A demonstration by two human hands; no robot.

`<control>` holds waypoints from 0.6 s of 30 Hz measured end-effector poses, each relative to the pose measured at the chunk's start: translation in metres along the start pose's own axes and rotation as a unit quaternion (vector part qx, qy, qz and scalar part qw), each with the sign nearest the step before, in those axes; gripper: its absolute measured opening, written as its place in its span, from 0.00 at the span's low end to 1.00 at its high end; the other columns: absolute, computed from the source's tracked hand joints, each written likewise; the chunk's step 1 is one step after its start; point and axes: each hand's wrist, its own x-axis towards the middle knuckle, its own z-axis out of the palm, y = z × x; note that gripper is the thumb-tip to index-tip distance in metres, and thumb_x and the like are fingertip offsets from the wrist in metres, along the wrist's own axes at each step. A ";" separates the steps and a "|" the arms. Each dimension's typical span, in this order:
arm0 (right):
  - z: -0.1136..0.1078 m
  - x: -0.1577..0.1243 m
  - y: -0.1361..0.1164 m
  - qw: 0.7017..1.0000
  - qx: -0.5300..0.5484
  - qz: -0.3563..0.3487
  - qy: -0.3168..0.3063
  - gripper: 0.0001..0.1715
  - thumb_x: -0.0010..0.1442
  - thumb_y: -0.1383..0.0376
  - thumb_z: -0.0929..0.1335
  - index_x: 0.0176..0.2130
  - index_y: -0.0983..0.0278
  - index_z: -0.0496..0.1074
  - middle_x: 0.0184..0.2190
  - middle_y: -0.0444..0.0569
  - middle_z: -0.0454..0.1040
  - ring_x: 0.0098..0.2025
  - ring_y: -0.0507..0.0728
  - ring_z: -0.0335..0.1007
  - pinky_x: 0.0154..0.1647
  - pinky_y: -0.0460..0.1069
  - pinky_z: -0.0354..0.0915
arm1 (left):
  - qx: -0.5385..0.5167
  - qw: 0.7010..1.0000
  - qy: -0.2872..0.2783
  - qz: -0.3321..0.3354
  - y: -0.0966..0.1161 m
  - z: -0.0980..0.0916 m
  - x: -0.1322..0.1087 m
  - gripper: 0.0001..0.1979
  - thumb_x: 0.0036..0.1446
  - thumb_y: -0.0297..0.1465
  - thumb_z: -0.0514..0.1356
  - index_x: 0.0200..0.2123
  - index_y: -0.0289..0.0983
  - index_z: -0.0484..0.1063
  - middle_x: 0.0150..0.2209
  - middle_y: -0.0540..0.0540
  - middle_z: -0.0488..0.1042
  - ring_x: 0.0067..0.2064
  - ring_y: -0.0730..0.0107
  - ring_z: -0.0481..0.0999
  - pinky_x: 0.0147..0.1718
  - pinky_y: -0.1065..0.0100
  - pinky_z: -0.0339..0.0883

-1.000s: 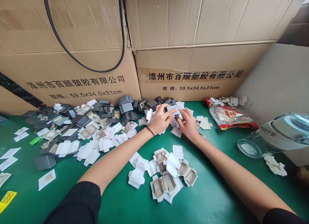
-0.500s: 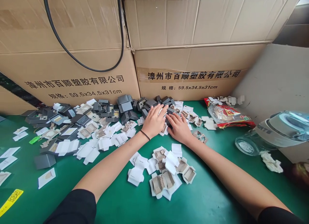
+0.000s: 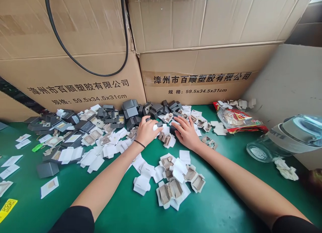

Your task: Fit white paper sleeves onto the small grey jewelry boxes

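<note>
A pile of dark grey boxes point(image 3: 130, 109) and white paper inserts point(image 3: 110, 149) stretches across the green table point(image 3: 216, 199). My left hand point(image 3: 147, 132) is at the middle of the pile, its fingers closed round a small dark and white piece point(image 3: 158, 125). To its right, my right hand point(image 3: 186, 132) lies palm down with fingers apart, touching a dark box point(image 3: 173, 129) that it partly covers. Between both hands lies an opened grey-brown insert point(image 3: 165, 139). Nearer to me is a separate heap of opened inserts point(image 3: 173, 189).
Large cardboard cartons point(image 3: 201, 62) stand behind the pile, with a black cable point(image 3: 88, 71) hanging in front. On the right are a red snack bag point(image 3: 241, 120), a clear bottle point(image 3: 284, 137) and crumpled tissue point(image 3: 286, 169). A yellow label point(image 3: 8, 208) lies front left.
My left hand has moved left, away from my right hand, and its fingers have closed on a small piece. The opened insert between the hands has come into view.
</note>
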 end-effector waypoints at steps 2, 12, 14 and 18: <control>-0.002 -0.001 -0.003 0.999 0.035 -0.036 0.022 0.19 0.62 0.68 0.58 0.51 0.62 0.67 0.54 0.55 0.68 0.58 0.63 0.59 0.60 0.64 0.52 | -0.006 1.000 0.008 0.014 -0.002 0.000 -0.002 0.17 0.54 0.43 0.57 0.35 0.35 0.75 0.40 0.39 0.76 0.56 0.51 0.61 0.52 0.50 0.64; -0.003 0.001 -0.024 0.967 0.147 -0.149 -0.146 0.20 0.65 0.65 0.56 0.53 0.60 0.67 0.52 0.50 0.71 0.51 0.57 0.65 0.49 0.54 0.64 | -0.009 0.994 -0.090 -0.062 0.002 -0.002 -0.001 0.10 0.54 0.35 0.55 0.32 0.35 0.72 0.59 0.38 0.56 0.57 0.47 0.62 0.53 0.50 0.63; -0.003 0.001 -0.023 0.966 0.154 -0.143 -0.151 0.19 0.65 0.61 0.57 0.52 0.60 0.68 0.52 0.51 0.71 0.50 0.58 0.65 0.49 0.54 0.63 | -0.013 0.992 -0.107 -0.067 0.000 -0.004 0.000 0.10 0.49 0.37 0.59 0.32 0.36 0.71 0.56 0.39 0.57 0.56 0.47 0.63 0.52 0.52 0.63; -0.004 0.000 -0.022 0.966 0.145 -0.144 -0.161 0.24 0.62 0.50 0.60 0.47 0.63 0.70 0.52 0.54 0.71 0.51 0.60 0.64 0.49 0.55 0.62 | -0.046 0.984 -0.135 -0.108 0.004 -0.014 0.003 0.17 0.46 0.44 0.61 0.33 0.36 0.69 0.48 0.41 0.59 0.52 0.52 0.67 0.51 0.56 0.65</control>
